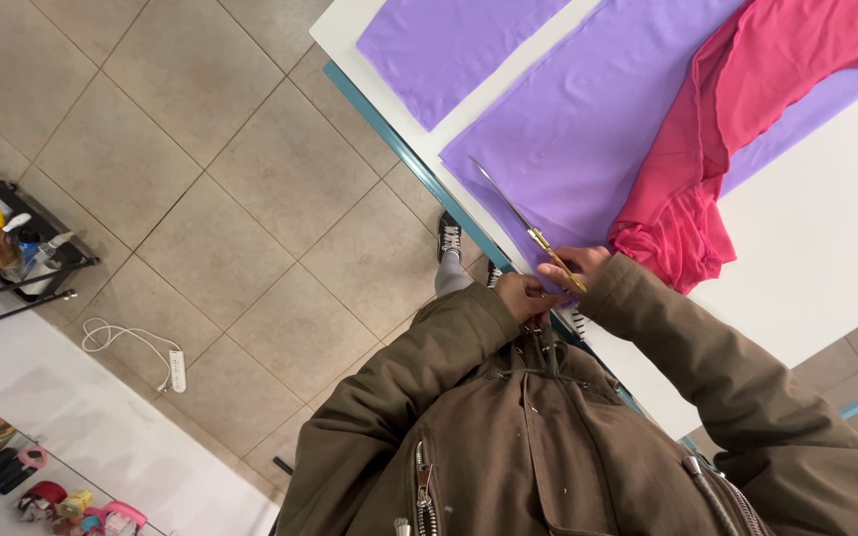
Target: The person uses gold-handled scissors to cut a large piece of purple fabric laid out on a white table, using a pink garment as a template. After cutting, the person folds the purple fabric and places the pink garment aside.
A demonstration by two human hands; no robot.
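1. White table (826, 238), teal edge along its near side, fills the upper right of the view. It is the landmark for all that follows.
2. On the table: a large purple cloth (578, 129) lies flat, reaching to the near edge. A second purple piece (439, 45) lies beside it toward the table's far corner, with a strip of bare white between the two.
3. A pink cloth (717, 149) lies crumpled over the large purple cloth, bunched toward the near edge of the table.
4. Right hand (573, 266) is at the table's near edge, closed around the gold handles of the scissors (523, 223). The long blades point away across the purple cloth and look nearly shut.
5. Left hand (523, 296) is just beside the right, at the table's edge, fingers curled in; what it grips, if anything, cannot be told.
6. Both arms are in sleeves of a brown jacket (508, 437) with metal zips.
7. Off the table, the floor (201, 179) is beige tile laid in large squares. A shoe (450, 236) shows just below the table's edge.
8. Well apart from the table, on the floor: a white power strip (177, 370) with its coiled cord.
9. Farther from the table, at the left edge of view: a black rack (12, 258) carrying bottles, and below it a white surface (81, 427) with small colourful items, too small to tell.
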